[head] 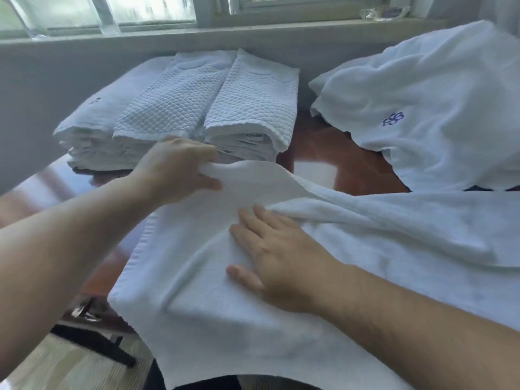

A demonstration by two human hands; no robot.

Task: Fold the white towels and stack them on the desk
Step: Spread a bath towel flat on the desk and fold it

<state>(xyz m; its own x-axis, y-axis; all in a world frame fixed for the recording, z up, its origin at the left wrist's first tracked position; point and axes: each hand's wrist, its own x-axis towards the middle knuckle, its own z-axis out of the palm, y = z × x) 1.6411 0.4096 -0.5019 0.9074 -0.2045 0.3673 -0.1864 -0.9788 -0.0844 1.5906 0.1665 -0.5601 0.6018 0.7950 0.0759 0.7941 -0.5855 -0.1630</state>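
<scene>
Right now you're working one white towel, which is lying spread across the near part of the desk, its front edge drooping over the desk's near side toward you. Your left hand is gripping the towel's far edge, fingers curled over the top of it and thumb under, and that edge is lifting off the desk in a low hump. Your right hand is lying flat on the middle of the towel, fingers straight and spread, pressing the cloth down and grasping nothing. To the right of that hand the same towel, or another one, you can't tell which, is bunching into a thick fold running off toward the right edge.

Just beyond your left hand, the folded towels are sitting in stacked rows against the wall, the top ones showing a scale-like weave, and a small label is showing on the near end of the right one. Well apart on the right, an unfolded pile is slumping on the desk, with a small blue embroidered mark on it. Behind everything a window sill is running across, with something clear and crinkled on it at the upper right.
</scene>
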